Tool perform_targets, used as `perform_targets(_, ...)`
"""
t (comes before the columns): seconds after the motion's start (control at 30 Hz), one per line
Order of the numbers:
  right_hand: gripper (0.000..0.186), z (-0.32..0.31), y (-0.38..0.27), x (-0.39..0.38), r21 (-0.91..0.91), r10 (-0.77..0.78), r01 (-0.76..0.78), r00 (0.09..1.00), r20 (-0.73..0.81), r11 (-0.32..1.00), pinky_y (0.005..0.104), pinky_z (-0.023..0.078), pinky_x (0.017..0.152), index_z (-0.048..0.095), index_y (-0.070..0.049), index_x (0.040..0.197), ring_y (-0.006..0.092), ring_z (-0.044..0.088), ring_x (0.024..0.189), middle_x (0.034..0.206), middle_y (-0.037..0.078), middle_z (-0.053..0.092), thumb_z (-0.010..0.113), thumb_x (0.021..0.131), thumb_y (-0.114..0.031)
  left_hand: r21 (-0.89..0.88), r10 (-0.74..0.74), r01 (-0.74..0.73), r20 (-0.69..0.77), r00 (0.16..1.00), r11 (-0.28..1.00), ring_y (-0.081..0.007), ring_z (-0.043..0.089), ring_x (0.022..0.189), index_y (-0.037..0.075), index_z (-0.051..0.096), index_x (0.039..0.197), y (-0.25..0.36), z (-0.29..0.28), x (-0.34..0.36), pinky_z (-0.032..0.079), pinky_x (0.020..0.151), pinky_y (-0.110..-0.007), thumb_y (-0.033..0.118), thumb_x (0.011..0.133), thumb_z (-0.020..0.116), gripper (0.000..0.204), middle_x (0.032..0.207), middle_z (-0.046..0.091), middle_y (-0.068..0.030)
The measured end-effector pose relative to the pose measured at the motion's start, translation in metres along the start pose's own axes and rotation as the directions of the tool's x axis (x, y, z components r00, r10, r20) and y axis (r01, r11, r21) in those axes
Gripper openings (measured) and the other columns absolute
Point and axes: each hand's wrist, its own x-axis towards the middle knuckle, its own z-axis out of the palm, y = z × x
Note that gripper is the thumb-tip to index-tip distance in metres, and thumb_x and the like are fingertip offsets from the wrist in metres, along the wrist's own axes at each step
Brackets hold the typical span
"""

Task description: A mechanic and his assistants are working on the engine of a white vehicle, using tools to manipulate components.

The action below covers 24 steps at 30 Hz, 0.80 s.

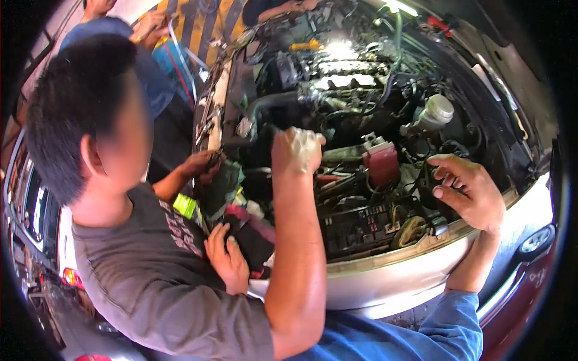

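Note:
My right hand (472, 191), below a blue sleeve, hovers above the near right corner of a car's engine bay. Its fingers are bent, with thumb and forefinger apart and nothing visible in them. Close by lie an uncovered fuse box (355, 228) and a red plastic cover (382, 163). What appears to be my left hand (227, 257) rests, fingers spread, beside dark and pink cloths (253, 224) at the bay's near left edge; a co-worker's arm hides its forearm. The co-worker's closed fist (298, 150) is over the engine; what it holds is hidden.
The grey-shirted co-worker (162, 265) leans in at left, their other hand (201, 165) at the tool-strewn front edge. A white-capped reservoir (438, 109) stands at right. A lit tube lamp (400, 7) shines at the back. Another person (108, 27) is at far left.

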Motion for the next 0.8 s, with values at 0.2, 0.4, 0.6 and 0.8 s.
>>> perform_targets(0.2,0.044,-0.004,-0.004,-0.007,0.048,-0.026,0.029,0.998,-0.050,0.998,0.0263,0.043,0.066,0.058,-0.004,0.122,0.0132,0.054,0.074,0.089,0.007,0.061,0.069,0.079,-0.008,0.279,-0.095,0.116,-0.088,0.992,0.953,-0.0223,0.068,0.089,0.022,0.074,0.086,-0.056,-0.029,-0.053,0.052,0.077,-0.036,0.018,0.086,0.053,0.022,0.094,0.071,-0.0074)
perform_targets(0.4,0.045,0.015,0.002,0.010,0.117,-0.053,0.054,0.999,-0.010,0.992,0.0264,0.043,0.068,0.057,-0.004,0.123,0.0123,0.052,0.074,0.090,0.007,0.061,0.069,0.079,-0.010,-0.078,-0.380,0.383,-0.413,0.828,0.920,-0.0254,0.063,0.096,0.010,0.066,0.097,-0.067,0.058,-0.260,0.047,0.086,-0.035,0.018,0.087,0.057,0.016,0.100,0.066,-0.0112)
perform_targets(0.6,0.047,0.004,-0.005,-0.006,0.047,-0.008,0.009,1.000,-0.030,0.999,0.0266,0.044,0.068,0.057,-0.003,0.124,0.0125,0.053,0.076,0.093,0.008,0.062,0.070,0.080,-0.016,-0.559,-0.732,0.495,-0.359,0.579,0.665,-0.0331,0.057,0.108,0.001,0.057,0.117,-0.112,0.071,-0.210,0.043,0.094,-0.038,0.022,0.086,0.062,0.038,0.115,0.060,-0.0192)
perform_targets(0.8,0.048,0.005,-0.005,-0.005,0.082,-0.002,0.003,1.000,-0.013,0.997,0.0261,0.045,0.068,0.056,-0.003,0.124,0.0123,0.054,0.077,0.094,0.008,0.063,0.071,0.081,-0.018,-0.434,-0.686,0.539,-0.347,0.639,0.722,-0.0374,0.055,0.110,-0.002,0.056,0.118,-0.146,0.091,-0.173,0.044,0.093,-0.042,0.028,0.082,0.064,0.047,0.117,0.058,-0.0228)
